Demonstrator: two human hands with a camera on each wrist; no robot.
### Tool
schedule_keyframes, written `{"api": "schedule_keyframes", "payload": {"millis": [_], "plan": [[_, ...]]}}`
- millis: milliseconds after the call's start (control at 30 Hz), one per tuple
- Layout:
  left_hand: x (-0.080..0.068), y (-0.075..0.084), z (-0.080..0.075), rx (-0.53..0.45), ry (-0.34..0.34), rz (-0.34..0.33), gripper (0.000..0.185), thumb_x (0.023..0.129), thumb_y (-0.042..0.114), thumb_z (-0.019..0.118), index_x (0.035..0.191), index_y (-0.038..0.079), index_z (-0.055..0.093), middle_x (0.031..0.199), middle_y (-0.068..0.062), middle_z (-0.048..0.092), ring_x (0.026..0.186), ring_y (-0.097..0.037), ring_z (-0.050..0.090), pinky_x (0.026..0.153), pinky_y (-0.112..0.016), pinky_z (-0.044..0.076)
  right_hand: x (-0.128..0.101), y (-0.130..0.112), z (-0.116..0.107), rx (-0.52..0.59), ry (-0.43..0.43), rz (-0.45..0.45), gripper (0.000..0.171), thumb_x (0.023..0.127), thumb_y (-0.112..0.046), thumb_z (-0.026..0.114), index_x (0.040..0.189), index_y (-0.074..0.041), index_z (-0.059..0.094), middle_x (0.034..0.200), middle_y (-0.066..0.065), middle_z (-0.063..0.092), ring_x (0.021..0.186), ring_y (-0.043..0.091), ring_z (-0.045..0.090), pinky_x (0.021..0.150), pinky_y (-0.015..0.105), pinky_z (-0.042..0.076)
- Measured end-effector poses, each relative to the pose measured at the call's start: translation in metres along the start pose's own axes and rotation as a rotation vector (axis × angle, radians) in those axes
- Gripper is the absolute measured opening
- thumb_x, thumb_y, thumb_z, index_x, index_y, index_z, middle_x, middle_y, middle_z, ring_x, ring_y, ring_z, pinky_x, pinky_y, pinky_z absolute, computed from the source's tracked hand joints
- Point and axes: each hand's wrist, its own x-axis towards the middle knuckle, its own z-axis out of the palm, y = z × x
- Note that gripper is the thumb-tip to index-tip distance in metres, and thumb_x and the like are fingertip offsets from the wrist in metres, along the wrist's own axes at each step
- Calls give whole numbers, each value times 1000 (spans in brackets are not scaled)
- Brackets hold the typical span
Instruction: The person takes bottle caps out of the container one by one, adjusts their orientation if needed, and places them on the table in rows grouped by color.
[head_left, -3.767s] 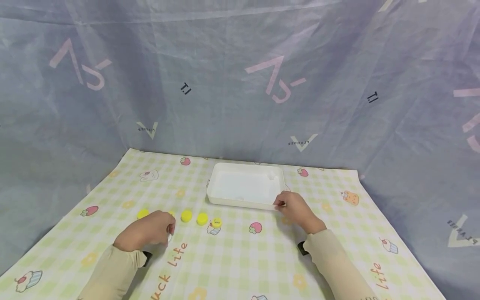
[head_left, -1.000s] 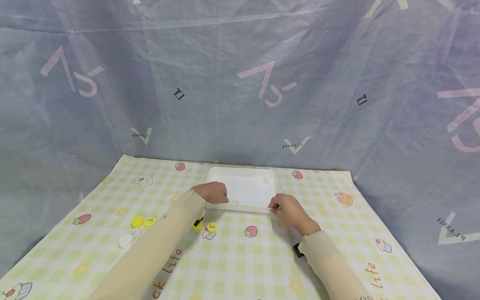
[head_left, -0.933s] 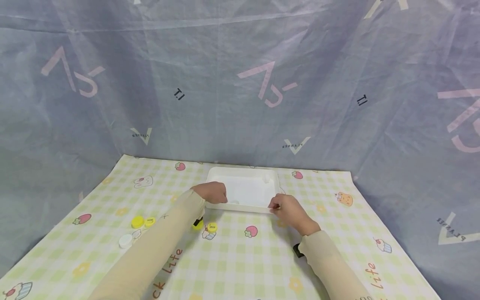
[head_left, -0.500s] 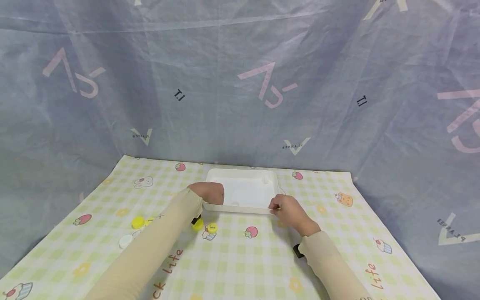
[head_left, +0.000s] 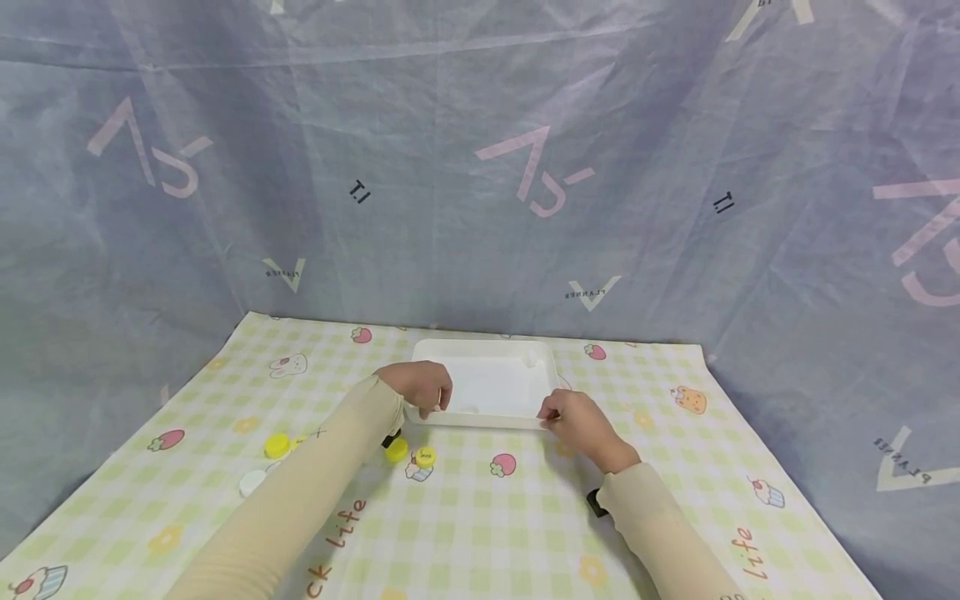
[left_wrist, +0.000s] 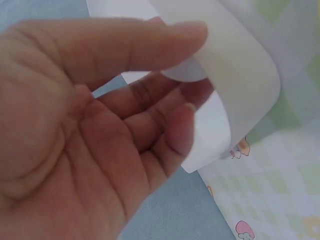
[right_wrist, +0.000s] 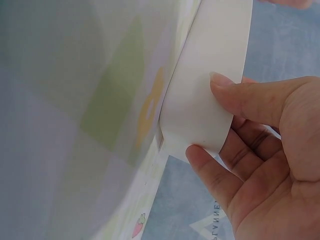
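A shallow white tray (head_left: 495,379) stands toward the back of the table. At its front left corner, my left hand (head_left: 420,385) reaches over the rim. A small white cap (left_wrist: 185,72), partly hidden, shows between its thumb and fingers in the left wrist view. My right hand (head_left: 581,421) grips the front right corner, thumb on the outer wall and fingers over the rim. Inside the tray lie small whitish pieces, one in the far right corner (head_left: 531,358) and one by the front wall (head_left: 469,409).
Yellow caps (head_left: 277,446) sit in a row left of and in front of the tray, partly covered by the left sleeve. Another white cap (head_left: 252,482) lies nearer me on the checked tablecloth (head_left: 480,533). A grey-blue curtain (head_left: 480,167) rises behind the table.
My left hand has travelled from beside the yellow caps to the tray. Over the last second it dips slightly at the front left corner, then lifts a little. The right hand keeps its grip.
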Motion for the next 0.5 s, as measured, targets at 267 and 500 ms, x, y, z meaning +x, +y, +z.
{"api": "schedule_keyframes", "payload": {"millis": [267, 500], "plan": [[-2, -1, -3, 14, 33, 64, 22, 88, -8, 67, 102, 9, 69, 104, -4, 65, 82, -19, 58, 74, -36, 51, 0, 0, 1, 0, -1, 15, 16, 81, 4, 77, 75, -11, 73, 74, -5, 62, 71, 10, 61, 68, 30, 53], [-3, -2, -4, -30, 74, 87, 24, 85, -8, 69, 102, 8, 69, 100, -5, 64, 77, -18, 49, 69, -33, 45, 1, 1, 1, -1, 0, 11, 15, 81, 3, 77, 76, -10, 74, 74, -4, 63, 71, 11, 61, 69, 30, 53]]}}
